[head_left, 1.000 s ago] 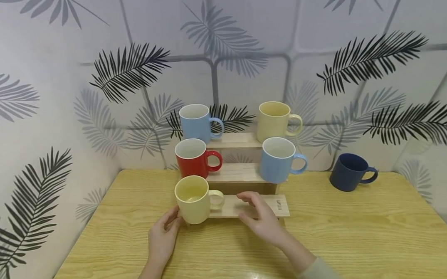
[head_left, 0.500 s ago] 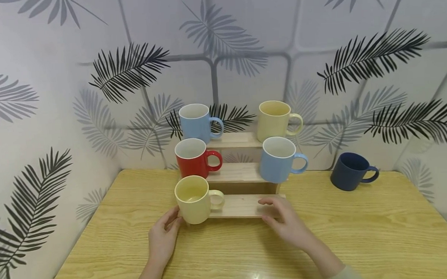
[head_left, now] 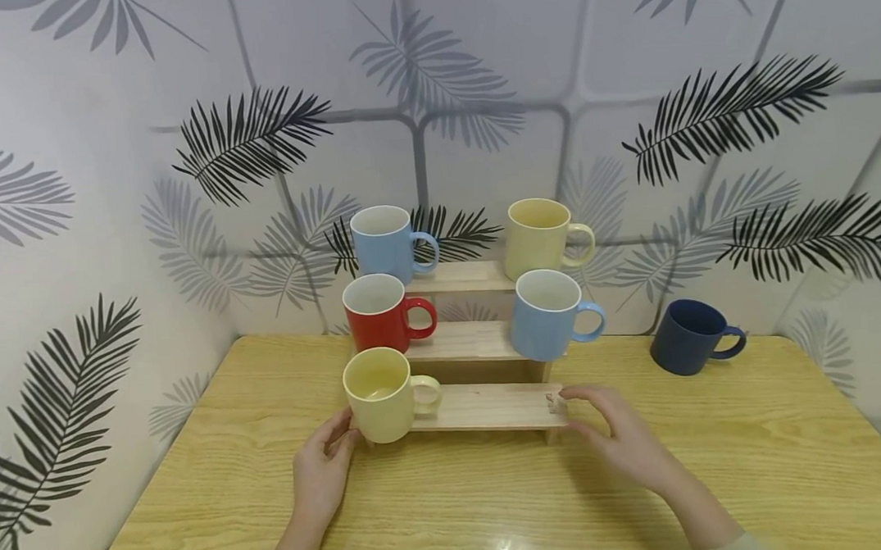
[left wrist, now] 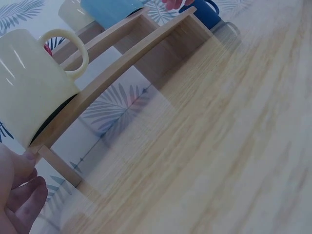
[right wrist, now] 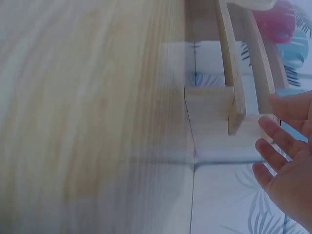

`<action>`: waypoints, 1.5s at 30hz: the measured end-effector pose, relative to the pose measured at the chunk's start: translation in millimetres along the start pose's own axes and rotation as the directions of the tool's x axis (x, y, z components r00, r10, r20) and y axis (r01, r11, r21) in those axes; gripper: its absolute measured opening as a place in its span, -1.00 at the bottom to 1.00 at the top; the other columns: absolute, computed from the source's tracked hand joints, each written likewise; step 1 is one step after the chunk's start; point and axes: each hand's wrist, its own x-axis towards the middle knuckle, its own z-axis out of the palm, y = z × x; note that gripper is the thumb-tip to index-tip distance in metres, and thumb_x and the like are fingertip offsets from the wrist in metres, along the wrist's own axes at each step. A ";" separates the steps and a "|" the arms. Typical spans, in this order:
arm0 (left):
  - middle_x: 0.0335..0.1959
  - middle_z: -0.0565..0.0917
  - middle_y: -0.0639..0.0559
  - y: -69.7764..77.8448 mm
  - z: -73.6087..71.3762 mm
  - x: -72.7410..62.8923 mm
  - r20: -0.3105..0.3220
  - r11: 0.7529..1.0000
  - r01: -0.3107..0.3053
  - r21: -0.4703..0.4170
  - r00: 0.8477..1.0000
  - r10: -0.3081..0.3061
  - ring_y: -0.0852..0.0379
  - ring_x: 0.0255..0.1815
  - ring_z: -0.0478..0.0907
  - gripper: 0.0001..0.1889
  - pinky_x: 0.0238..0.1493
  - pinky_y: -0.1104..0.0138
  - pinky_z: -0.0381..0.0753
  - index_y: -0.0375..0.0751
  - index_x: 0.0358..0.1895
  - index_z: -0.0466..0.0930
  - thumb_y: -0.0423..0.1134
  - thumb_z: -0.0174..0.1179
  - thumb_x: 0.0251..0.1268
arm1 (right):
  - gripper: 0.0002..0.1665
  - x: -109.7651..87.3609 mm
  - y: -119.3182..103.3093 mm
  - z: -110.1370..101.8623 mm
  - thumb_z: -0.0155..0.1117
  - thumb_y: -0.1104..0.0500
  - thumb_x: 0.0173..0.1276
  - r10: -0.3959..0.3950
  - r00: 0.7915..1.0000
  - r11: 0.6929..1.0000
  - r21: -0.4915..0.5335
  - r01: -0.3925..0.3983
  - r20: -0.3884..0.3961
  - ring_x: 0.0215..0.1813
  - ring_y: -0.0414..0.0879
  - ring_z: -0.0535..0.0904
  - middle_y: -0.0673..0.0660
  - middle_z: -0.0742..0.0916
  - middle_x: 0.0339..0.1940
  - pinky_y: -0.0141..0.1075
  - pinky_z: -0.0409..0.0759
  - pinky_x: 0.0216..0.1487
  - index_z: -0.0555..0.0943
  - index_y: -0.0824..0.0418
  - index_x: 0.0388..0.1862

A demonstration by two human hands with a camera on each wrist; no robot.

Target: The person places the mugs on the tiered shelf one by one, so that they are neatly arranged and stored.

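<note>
A three-step wooden mug rack (head_left: 483,406) stands on the table. A pale yellow mug (head_left: 380,405) sits upright at the left end of its bottom step. Beside that mug, my left hand (head_left: 321,461) pinches the end of the step; the left wrist view shows thumb and fingers (left wrist: 31,195) at the board's corner, just under the mug. My right hand (head_left: 625,443) is at the other end of the bottom step, fingers apart and holding nothing. In the right wrist view its fingertips (right wrist: 265,122) overlap the rack's end.
On the middle step are a red mug (head_left: 378,319) at left and a light blue mug (head_left: 546,320) at right. The top step bears another light blue mug (head_left: 383,249) and another yellow mug (head_left: 535,242). A dark blue mug (head_left: 683,342) stands on the table (head_left: 772,425) at right.
My right hand has moved to the right along the bottom step, from its middle to its right end. The left hand and the mugs have stayed in place.
</note>
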 end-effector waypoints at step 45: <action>0.08 0.58 -0.30 -1.3 -0.3 0.9 0.039 0.997 0.074 0.007 0.996 -0.074 -0.11 0.09 0.56 -0.63 0.05 0.42 0.59 -0.42 0.17 0.49 -0.43 0.18 0.32 | 0.02 11.6 141.1 -126.8 0.38 0.16 0.25 0.166 0.938 0.910 -0.318 -0.265 -0.306 0.29 0.58 0.06 0.64 0.17 0.33 0.42 0.02 0.27 -0.02 0.57 0.42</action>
